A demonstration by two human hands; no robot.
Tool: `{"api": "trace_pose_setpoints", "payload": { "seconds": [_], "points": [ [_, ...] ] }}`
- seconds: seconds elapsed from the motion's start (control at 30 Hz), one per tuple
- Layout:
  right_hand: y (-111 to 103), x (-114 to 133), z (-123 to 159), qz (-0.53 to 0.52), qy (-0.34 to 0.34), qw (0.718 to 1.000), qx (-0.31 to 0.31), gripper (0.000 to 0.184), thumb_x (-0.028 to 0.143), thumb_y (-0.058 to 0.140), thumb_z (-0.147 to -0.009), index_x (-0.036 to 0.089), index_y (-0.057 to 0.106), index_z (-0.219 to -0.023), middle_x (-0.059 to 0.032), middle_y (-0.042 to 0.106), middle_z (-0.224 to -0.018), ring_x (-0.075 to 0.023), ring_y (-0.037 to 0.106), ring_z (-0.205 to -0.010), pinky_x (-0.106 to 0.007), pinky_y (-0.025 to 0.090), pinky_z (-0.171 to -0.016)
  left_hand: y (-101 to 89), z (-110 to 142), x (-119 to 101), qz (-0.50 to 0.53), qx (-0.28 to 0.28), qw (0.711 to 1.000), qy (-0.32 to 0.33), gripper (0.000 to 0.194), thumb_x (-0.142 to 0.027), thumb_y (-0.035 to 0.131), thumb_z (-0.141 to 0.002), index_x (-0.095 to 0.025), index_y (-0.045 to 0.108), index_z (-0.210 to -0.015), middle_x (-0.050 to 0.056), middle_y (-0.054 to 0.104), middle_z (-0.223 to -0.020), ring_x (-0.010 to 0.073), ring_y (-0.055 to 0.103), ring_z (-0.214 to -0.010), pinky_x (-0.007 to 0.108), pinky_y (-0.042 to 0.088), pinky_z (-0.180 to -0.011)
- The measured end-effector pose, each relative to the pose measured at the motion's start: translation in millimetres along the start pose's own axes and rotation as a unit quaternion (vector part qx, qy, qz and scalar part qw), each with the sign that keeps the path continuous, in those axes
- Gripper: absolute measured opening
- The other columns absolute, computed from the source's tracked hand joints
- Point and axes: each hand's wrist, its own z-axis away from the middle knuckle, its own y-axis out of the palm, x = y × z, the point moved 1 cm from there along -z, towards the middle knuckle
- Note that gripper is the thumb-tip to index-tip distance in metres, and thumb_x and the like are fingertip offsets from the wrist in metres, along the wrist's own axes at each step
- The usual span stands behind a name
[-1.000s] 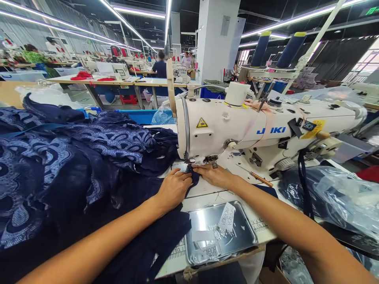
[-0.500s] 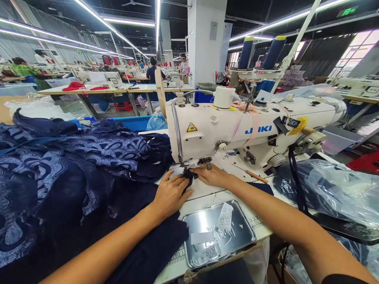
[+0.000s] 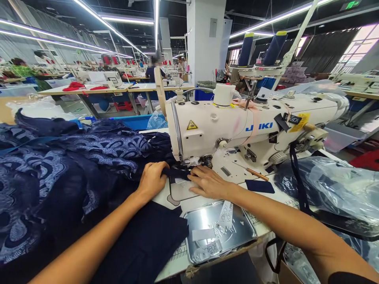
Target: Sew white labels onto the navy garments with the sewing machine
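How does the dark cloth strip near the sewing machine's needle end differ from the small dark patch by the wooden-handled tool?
The strip is narrow and drawn out sideways; the patch is broader and roughly rectangular. The strip is held, while the patch lies flat and loose beside the wooden-handled tool. Both look dark navy.

Long workshop under bright strip lights [image 3: 127, 19], dark ceiling [image 3: 245, 6] overhead.
A white pillar [image 3: 201, 55] rises near pale tabletops [image 3: 148, 89] on metal legs; dark curtains [image 3: 328, 49] hang at right beside a bright window [image 3: 359, 44], a green sign [image 3: 352, 4] above.
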Motion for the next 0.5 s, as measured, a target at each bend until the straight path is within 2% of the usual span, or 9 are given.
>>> {"api": "trace_pose_setpoints", "payload": {
  "seconds": [0.07, 0.13, 0.17, 0.23, 0.3, 0.37, 0.5],
  "points": [
    [1.2, 5.2, -2.0, 0.021, 0.009, 1.0, 0.0, 0.032, 0.034, 0.047, -0.084, 0.01, 0.058, -0.102, -0.0121, 0.053, -0.098, -0.0236, 0.048, -0.093, -0.037, 0.043, -0.081, 1.5, -4.3, 2.3, 0.031, 0.018, 0.998, -0.057, 0.02, -0.012, 0.041, -0.063, -0.019, 0.056, -0.075, 0.002, 0.064, -0.065, 0.0193, 0.06, -0.063, 0.034, 0.046, -0.064],
    [2.5, 6.5, -3.2, 0.026, 0.014, 1.0, -0.006, 0.031, 0.033, 0.046, -0.084, 0.01, 0.057, -0.102, -0.0124, 0.052, -0.099, -0.0235, 0.048, -0.092, -0.037, 0.044, -0.079, 1.0, -4.1, -1.8, 0.038, 0.023, 0.997, -0.059, 0.022, -0.015, 0.044, -0.065, -0.018, 0.057, -0.083, 0.003, 0.065, -0.075, 0.0203, 0.06, -0.07, 0.036, 0.046, -0.069],
    [3.2, 5.8, -3.4, 0.02, 0.016, 1.0, -0.01, 0.031, 0.032, 0.046, -0.084, 0.01, 0.057, -0.103, -0.0121, 0.052, -0.099, -0.0233, 0.047, -0.091, -0.037, 0.045, -0.079, 0.0, -2.6, -5.8, 0.025, 0.015, 0.999, -0.033, 0.026, -0.016, 0.045, -0.066, -0.017, 0.057, -0.089, 0.006, 0.065, -0.084, 0.0219, 0.06, -0.079, 0.039, 0.044, -0.076],
    [4.7, 2.8, -3.3, -0.004, 0.019, 1.0, -0.018, 0.03, 0.03, 0.046, -0.084, 0.011, 0.057, -0.105, -0.0113, 0.053, -0.098, -0.0226, 0.048, -0.091, -0.036, 0.045, -0.079, -1.7, 1.8, -15.9, -0.031, -0.008, 0.998, 0.062, 0.033, -0.017, 0.048, -0.069, -0.017, 0.055, -0.101, 0.01, 0.061, -0.101, 0.0259, 0.054, -0.096, 0.048, 0.035, -0.088],
    [6.5, -1.1, -3.0, -0.037, 0.021, 0.999, -0.022, 0.03, 0.027, 0.047, -0.084, 0.011, 0.057, -0.106, -0.0107, 0.053, -0.097, -0.0216, 0.048, -0.091, -0.036, 0.046, -0.08, -1.2, 5.8, -25.7, -0.085, -0.025, 0.984, 0.155, 0.032, -0.018, 0.048, -0.073, -0.017, 0.055, -0.104, 0.011, 0.059, -0.106, 0.0276, 0.05, -0.103, 0.052, 0.027, -0.093],
    [8.2, -5.0, -3.0, -0.072, 0.024, 0.997, -0.024, 0.03, 0.024, 0.049, -0.083, 0.011, 0.057, -0.107, -0.0106, 0.053, -0.097, -0.0207, 0.049, -0.091, -0.036, 0.045, -0.081, 2.2, 7.3, -32.7, -0.109, -0.036, 0.972, 0.206, 0.025, -0.018, 0.048, -0.076, -0.017, 0.058, -0.099, 0.009, 0.061, -0.098, 0.0258, 0.051, -0.098, 0.049, 0.028, -0.092],
    [10.8, -13.4, -2.7, -0.156, 0.034, 0.987, -0.034, 0.027, 0.017, 0.05, -0.081, 0.013, 0.059, -0.105, -0.0093, 0.055, -0.098, -0.0184, 0.051, -0.092, -0.035, 0.045, -0.083, 13.2, 4.9, -38.0, -0.122, -0.063, 0.964, 0.229, 0.015, -0.013, 0.046, -0.079, -0.017, 0.061, -0.079, 0.003, 0.061, -0.073, 0.0196, 0.053, -0.079, 0.042, 0.035, -0.082]
  ]
}}
